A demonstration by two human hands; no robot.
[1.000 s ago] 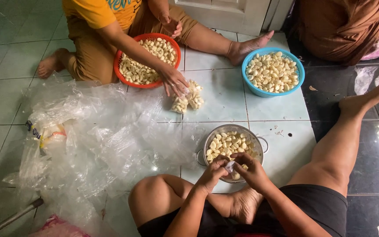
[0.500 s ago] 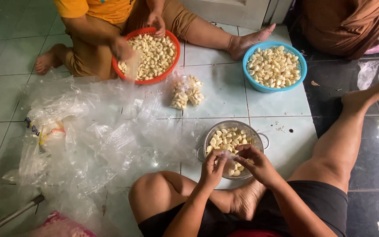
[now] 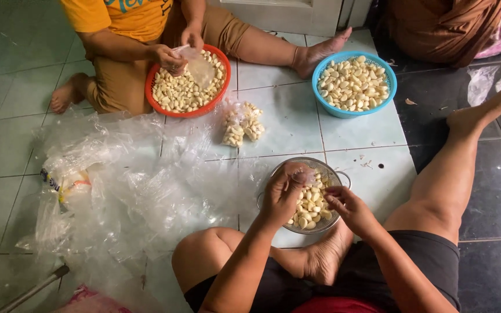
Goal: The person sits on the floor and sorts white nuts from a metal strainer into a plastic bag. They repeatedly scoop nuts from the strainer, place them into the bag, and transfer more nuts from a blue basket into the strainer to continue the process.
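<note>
I sit on a tiled floor over a metal strainer bowl [image 3: 338, 174] holding peeled garlic cloves [image 3: 308, 204]. My left hand [image 3: 281, 194] is raised over the bowl's left side, fingers closed on a small clear plastic bag [image 3: 302, 173]. My right hand [image 3: 350, 210] reaches into the bowl from the right, fingers curled among the cloves; whether it holds any is hidden. Two filled small bags of garlic [image 3: 243, 125] lie on the floor beyond the bowl.
Another person in a yellow shirt sits opposite, their hands [image 3: 169, 58] holding a clear bag over a red basket of garlic [image 3: 188, 110]. A blue basket of garlic [image 3: 327, 106] stands at the right. A heap of clear plastic bags [image 3: 117, 191] covers the floor at left.
My left hand has lifted with the bag over the bowl's left side. My right hand dropped toward the cloves. The other person now holds a bag open over the red basket.
</note>
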